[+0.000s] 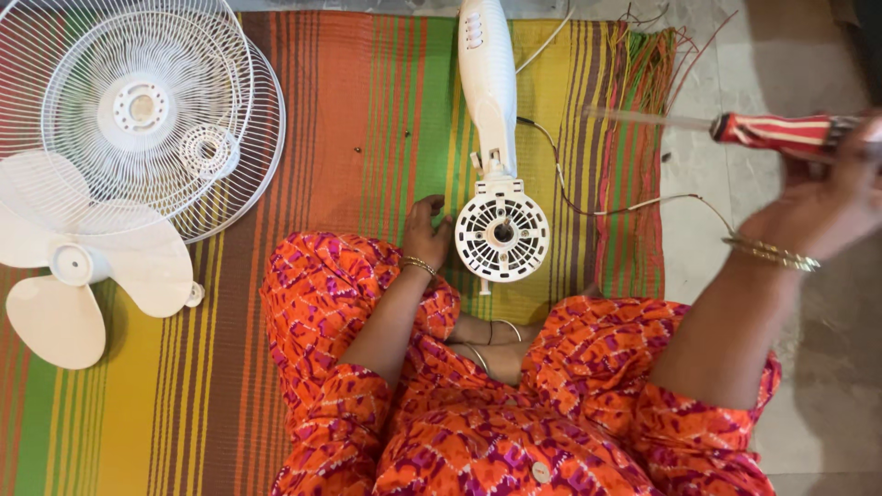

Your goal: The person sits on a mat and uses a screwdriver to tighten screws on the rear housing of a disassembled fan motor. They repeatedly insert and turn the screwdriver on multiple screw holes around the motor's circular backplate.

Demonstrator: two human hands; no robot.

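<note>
Right hand (818, 207), raised well to the right of the fan motor housing (502, 234), fingers wrapped around the red-and-white striped handle of a screwdriver (781, 131); its blurred shaft points left, above the mat's frayed edge. Left hand (426, 231) rests just left of the housing on the striped mat (367, 110), fingers loosely curled and holding nothing; whether the fingertips touch the housing cannot be told. The round white housing, vented face up, lies in front of the person's crossed legs, joined to the white fan stand (488, 78) beyond it; a thin cord (588, 207) trails to its right. Far left of the housing lie two stacked wire grilles (184, 101) and the white three-blade impeller (78, 266).
</note>
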